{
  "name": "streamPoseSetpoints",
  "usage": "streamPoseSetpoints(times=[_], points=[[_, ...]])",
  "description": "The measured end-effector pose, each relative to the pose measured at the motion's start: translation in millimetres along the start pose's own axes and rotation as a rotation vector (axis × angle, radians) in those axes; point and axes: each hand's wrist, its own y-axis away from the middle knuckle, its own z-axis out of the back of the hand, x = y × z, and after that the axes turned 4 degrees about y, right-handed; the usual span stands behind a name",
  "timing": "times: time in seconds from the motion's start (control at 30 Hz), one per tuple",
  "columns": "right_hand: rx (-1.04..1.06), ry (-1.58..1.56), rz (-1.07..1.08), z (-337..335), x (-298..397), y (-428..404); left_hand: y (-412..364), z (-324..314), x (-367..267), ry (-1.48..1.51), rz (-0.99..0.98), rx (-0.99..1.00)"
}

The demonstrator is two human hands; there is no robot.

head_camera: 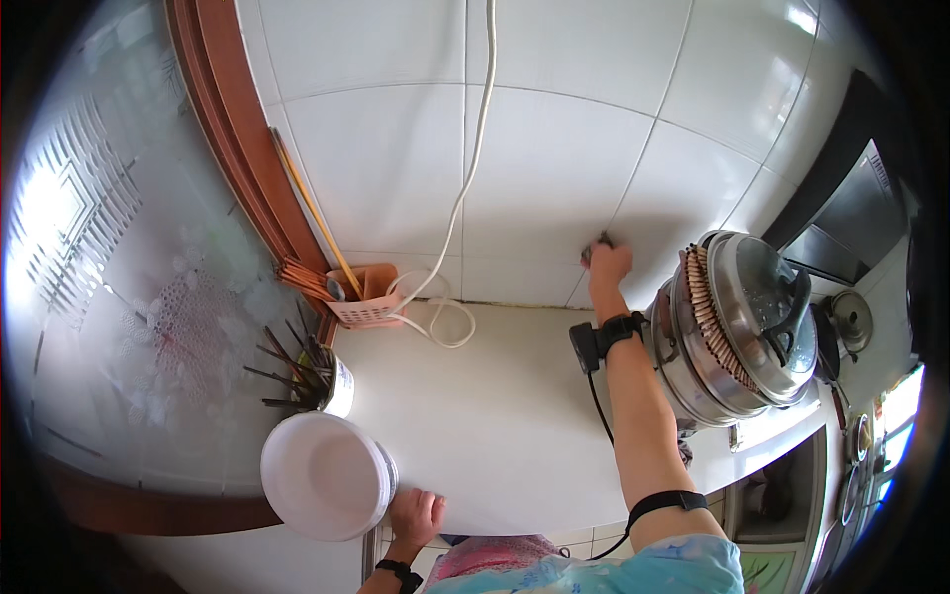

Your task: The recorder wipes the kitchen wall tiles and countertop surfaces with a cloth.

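Observation:
My right hand (611, 266) reaches far forward and is closed on a dark, crumpled cloth or scrubber (597, 249), held against the white wall tiles (542, 215) just above the countertop; its exact kind is blurred. Near the front edge of the white countertop (475, 401), my left hand (418, 514) rests with curled fingers beside a white plastic bucket (323, 475). Whether it touches the bucket is unclear. The bucket's open mouth faces up, and its inside looks empty.
A stacked metal steamer (712, 341) with a glass lid stands close to my right forearm. At the left are a tub of dark chopsticks (340, 386) and a pink plastic utensil basket (371, 308). A white cable (475, 163) hangs down the wall and coils on the countertop.

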Motion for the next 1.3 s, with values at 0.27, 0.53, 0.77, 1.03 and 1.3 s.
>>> streamPoseSetpoints(times=[0.27, 0.53, 0.77, 1.03, 1.3], points=[[-0.324, -0.054, 1.206, -24.1, 241.2, 62.2, 4.1, -0.3, 2.1, 0.024, 0.003, -0.034], [-0.191, 0.273, 1.736, -44.9, 259.0, 70.2, 6.4, 6.9, 1.7, 0.028, -0.009, -0.108], [0.017, 0.335, 1.681, -27.3, 209.0, 108.2, 6.6, 0.2, -0.1, 0.088, -0.038, -0.089], [-0.276, 0.557, 1.982, -109.3, 326.0, 163.3, 9.3, -3.8, -5.5, 0.094, -0.02, -0.134], [0.189, 1.122, 2.253, -127.8, 177.8, 173.1, 1.4, 9.7, -1.7, 0.088, -0.057, -0.218]])
